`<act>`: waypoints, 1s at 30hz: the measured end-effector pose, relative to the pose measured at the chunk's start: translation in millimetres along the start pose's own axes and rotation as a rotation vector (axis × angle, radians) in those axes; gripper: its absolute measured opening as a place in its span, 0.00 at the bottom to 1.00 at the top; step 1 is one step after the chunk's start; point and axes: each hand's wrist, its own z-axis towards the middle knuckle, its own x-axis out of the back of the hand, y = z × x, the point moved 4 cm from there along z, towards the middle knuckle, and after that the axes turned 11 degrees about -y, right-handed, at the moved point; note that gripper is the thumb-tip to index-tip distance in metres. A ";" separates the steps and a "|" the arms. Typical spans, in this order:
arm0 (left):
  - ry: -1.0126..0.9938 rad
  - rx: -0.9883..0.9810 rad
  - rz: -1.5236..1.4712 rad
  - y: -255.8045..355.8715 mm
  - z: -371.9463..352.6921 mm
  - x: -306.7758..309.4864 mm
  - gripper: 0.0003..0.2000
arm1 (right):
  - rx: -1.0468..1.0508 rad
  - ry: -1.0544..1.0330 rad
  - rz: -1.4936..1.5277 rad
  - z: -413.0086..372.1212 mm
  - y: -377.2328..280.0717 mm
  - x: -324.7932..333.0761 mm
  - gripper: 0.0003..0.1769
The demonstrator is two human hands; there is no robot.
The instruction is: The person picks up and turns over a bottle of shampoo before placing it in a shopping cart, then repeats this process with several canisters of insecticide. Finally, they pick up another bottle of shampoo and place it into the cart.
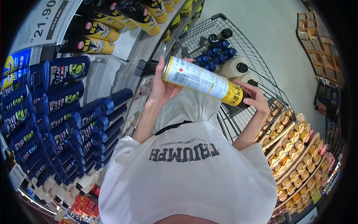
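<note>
- Holding an aerosol can (201, 79) by the wire shopping cart (266, 71)
- Cupping its base (168, 69) in left hand (166, 87)
- Gripping its dark end (241, 105) in right hand (258, 100)

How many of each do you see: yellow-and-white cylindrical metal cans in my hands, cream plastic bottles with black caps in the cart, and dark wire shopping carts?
Yellow-and-white cylindrical metal can: 1
Cream plastic bottles with black caps: 2
Dark wire shopping cart: 1
Total: 4
</note>
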 end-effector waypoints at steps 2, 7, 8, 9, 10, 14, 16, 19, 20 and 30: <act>0.166 0.010 0.230 8.2 -1.3 -2.7 0.49 | -0.058 -0.024 0.052 -0.5 4.2 -1.4 0.42; 0.328 -0.084 0.339 22.2 0.7 -4.9 0.50 | -0.044 -0.132 0.119 8.9 20.8 -7.8 0.37; 0.323 -0.107 0.317 27.0 -0.1 -7.4 0.50 | -0.032 -0.146 0.135 13.6 29.1 -9.2 0.39; 0.319 -0.133 0.295 31.6 -0.9 -10.3 0.50 | -0.064 -0.157 0.160 21.5 30.0 -17.4 0.40; 0.338 -0.154 0.264 34.6 -1.4 -14.0 0.51 | -0.096 -0.169 0.184 28.6 30.8 -23.3 0.42; 0.275 -0.279 0.298 41.3 -4.8 -37.2 0.54 | -0.244 -0.172 -0.213 61.0 42.6 -36.4 0.49; 0.247 -0.362 0.380 44.3 -7.0 -63.1 0.57 | -0.242 -0.148 -0.255 78.3 37.2 -52.9 0.48; 0.102 -0.562 0.608 44.5 -10.0 -66.1 0.59 | -0.135 -0.065 -0.230 101.7 40.3 -71.6 0.46; 0.079 -0.630 0.707 41.0 -11.3 -64.1 0.59 | -0.085 -0.031 -0.204 108.0 43.2 -77.4 0.46; 0.104 -0.701 1.144 48.4 -25.8 -88.1 0.63 | 0.262 0.283 -0.837 139.2 15.3 -145.6 0.33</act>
